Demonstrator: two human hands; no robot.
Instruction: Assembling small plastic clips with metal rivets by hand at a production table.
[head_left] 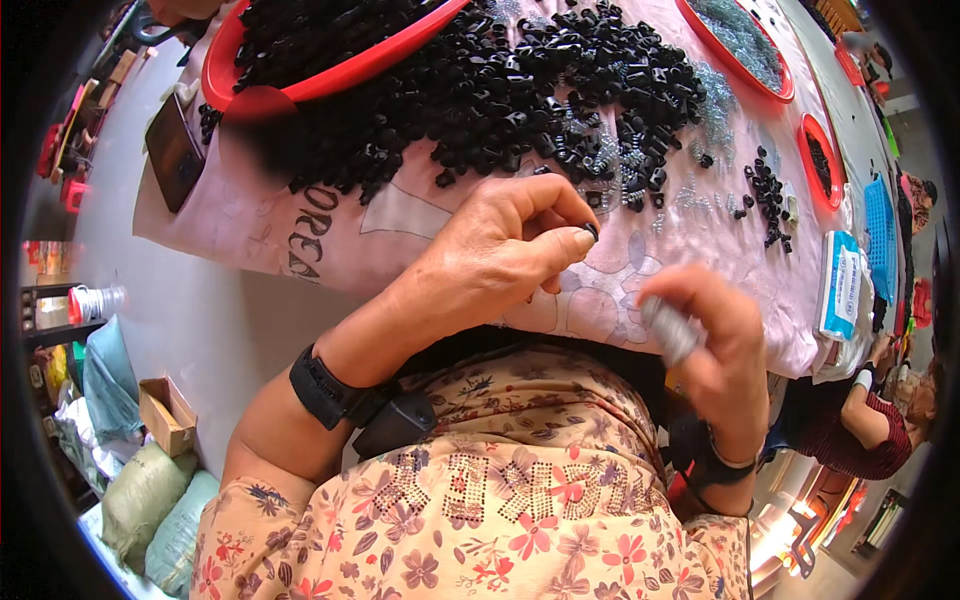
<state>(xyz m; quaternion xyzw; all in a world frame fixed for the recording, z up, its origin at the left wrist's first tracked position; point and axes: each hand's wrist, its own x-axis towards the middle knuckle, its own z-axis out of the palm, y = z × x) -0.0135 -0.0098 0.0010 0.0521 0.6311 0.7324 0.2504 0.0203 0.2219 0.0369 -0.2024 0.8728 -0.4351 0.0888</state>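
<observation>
My left hand (505, 240) is over the near part of the cloth-covered table, its thumb and forefinger pinched on a small black plastic piece (591, 231). Most of that piece is hidden by the fingertips. To its right, my right hand (715, 345) is raised near the table's front edge and smeared by motion. A silvery-grey wrap (671, 330) shows on one of its digits. Whether its fingers hold anything is unclear. Just beyond my left hand spreads a large heap of black plastic parts (510, 115), with small metal springs (608, 150) scattered among them.
A red basin (365, 72) of black parts stands far left, beside a dark phone-like slab (174, 152). Far right are a red tray (783, 92) of springs, a smaller red tray (808, 130), a blue-and-white packet (840, 285) and a blue basket (880, 240). Another person (870, 430) sits at right.
</observation>
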